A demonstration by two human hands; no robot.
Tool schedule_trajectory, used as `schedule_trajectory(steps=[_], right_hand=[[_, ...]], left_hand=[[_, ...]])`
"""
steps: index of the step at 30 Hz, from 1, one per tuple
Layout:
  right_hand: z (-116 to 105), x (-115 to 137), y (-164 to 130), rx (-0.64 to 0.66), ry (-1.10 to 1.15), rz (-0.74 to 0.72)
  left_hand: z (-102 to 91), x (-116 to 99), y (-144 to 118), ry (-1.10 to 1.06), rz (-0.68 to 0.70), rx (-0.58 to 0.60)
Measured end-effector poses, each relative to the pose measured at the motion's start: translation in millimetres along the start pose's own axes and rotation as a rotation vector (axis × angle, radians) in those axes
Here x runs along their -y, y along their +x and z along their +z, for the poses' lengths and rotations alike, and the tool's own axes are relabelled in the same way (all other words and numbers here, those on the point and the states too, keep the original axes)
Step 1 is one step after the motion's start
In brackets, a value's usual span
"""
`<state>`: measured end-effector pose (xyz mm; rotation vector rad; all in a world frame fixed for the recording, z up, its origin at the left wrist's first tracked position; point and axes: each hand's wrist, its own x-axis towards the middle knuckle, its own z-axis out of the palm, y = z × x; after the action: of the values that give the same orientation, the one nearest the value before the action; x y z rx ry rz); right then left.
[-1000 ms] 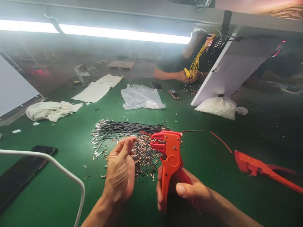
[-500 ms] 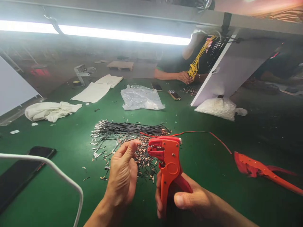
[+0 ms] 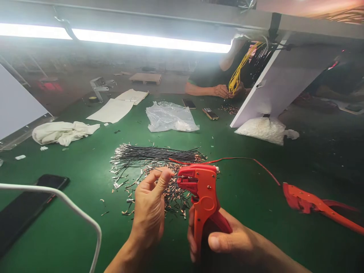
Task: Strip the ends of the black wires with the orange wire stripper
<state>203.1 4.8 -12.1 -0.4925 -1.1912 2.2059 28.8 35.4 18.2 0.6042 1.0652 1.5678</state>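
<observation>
While right hand (image 3: 234, 235) grips the stripper (image 3: 206, 189), left hand (image 3: 150, 204) pinches a wire (image 3: 175, 176) at the stripper's mouth. Loose pinch could let it slip crooked; scraps (image 3: 174, 199) beside the stripper might snag it.

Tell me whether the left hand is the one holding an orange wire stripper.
No: the right hand grips the orange wire stripper, while the left hand pinches a thin wire.

black phone (image 3: 24, 208) cropped, stripper's red handle (image 3: 222, 222) part-hidden
</observation>
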Motion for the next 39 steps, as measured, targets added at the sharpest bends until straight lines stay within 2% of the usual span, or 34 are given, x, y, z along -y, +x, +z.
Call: schedule_trajectory(steps=[6,18,29,34,39], right_hand=[[-1.9,-1.5,-0.2,-0.011,-0.067,-0.011],[-1.5,-1.5,-1.5,0.002,-0.048,0.016],[-2.9,-3.2,-3.1,-0.006,-0.095,0.008],[1.0,-3.6,-4.9,-0.073,-0.093,0.009],[-4.6,-7.6,-7.4,-0.075,-0.115,0.008]], left_hand=[[-2.6,4.2,0.4,0.082,0.068,0.037],[-1.8,1.6,-0.9,0.073,0.039,0.034],[-9.9,8.9,2.6,0.163,0.145,0.114],[-9.3,10.1,3.0,0.172,0.181,0.114],[-9.8,11.5,2.9,0.196,0.197,0.134]])
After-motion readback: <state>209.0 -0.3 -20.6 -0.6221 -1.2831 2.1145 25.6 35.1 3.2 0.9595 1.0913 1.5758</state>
